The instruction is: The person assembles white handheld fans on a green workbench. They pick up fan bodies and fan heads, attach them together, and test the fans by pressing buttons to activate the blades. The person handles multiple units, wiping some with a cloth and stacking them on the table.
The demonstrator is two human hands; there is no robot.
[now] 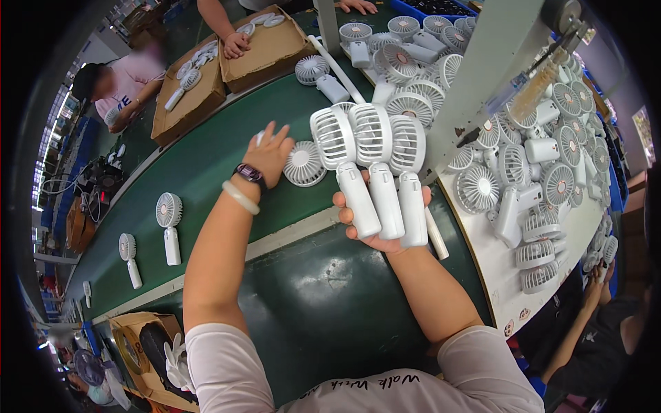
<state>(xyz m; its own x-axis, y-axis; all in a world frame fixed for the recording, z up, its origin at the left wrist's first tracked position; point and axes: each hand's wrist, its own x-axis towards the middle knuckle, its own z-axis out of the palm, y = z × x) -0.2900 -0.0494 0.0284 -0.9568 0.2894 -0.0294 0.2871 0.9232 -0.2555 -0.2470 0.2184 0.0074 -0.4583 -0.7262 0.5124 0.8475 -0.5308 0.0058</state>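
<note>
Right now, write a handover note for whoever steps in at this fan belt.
Right hand: holds three white handheld fans upright by their handles, side by side, above the green belt.
Left hand: open, resting on the belt and touching a lone fan head lying flat.
Done: two fans lie apart on the belt to the left.
Left: a large pile of fans sits on the white table at the right; the three in hand are not yet set down.
Other people's hands work at cardboard trays across the belt.
</note>
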